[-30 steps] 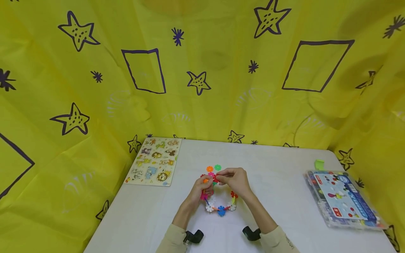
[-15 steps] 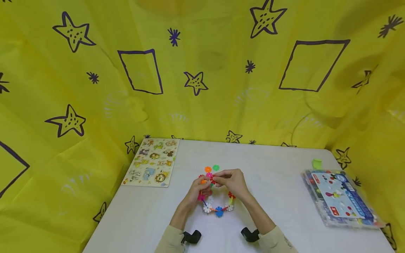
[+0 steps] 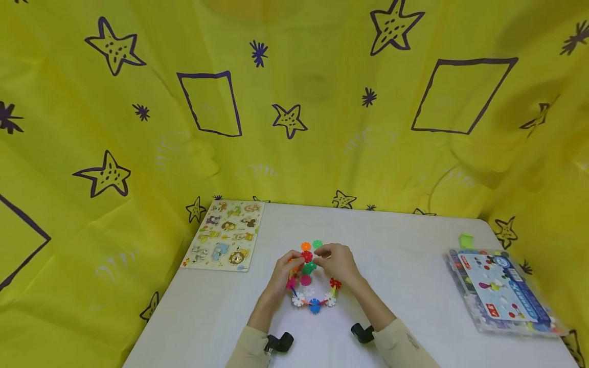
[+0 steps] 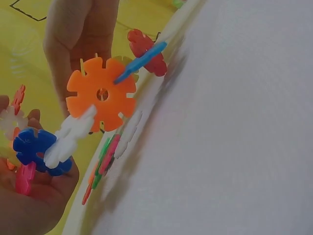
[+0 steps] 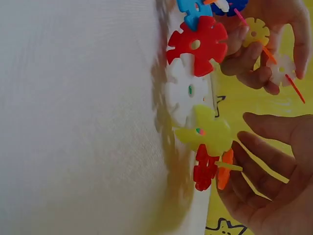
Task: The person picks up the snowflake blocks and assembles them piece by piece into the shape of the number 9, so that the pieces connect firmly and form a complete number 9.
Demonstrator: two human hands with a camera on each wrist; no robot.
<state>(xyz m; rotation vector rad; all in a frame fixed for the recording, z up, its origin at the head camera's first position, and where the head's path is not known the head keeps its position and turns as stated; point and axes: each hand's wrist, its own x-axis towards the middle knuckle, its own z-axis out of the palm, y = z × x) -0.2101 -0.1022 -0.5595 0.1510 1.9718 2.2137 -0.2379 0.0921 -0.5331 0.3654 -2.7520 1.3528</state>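
"Where the L hand [image 3: 281, 274] curls its fingers round part of the disc chain [image 3: 315, 306], what're the pcs like?"

"Thin plastic, flower-shaped: round, w/ notched rims & a hole in the ctr. They slot together edge-on at angles. R wrist view shows a red disc [image 5: 208, 41], a frosted white disc [image 5: 177, 93] & a yellow disc [image 5: 212, 134] linked in a row."

"And the R hand [image 3: 339, 267]?"

"Fingers loosely bent, thumb & index apart, nothing gripped AFAICT. Tips are nr the chain's upper end."

"Chain's where?"

"Btwn the hands, mid-tbl, bowed toward the person. An orange disc [image 3: 306, 246] & a green disc [image 3: 317, 244] show just past the fingertips; can't tell if they're joined on."

"Surface, room?"

"Plain white tbl [image 3: 391, 245]. Creased yellow curtain [image 3: 322, 163] behind & at both sides, w/ dark-outlined stars & frames. Cream animal board [image 3: 223, 235] lies flat, far L corner."

"Containers?"

"Clear plastic case [image 3: 506, 329], R side, w/ multicolored pcs inside, too blurred to sort. Blue-&-white printed sheet [image 3: 501, 286] shows on top; a lime-green pc [image 3: 466, 240] is just behind it."
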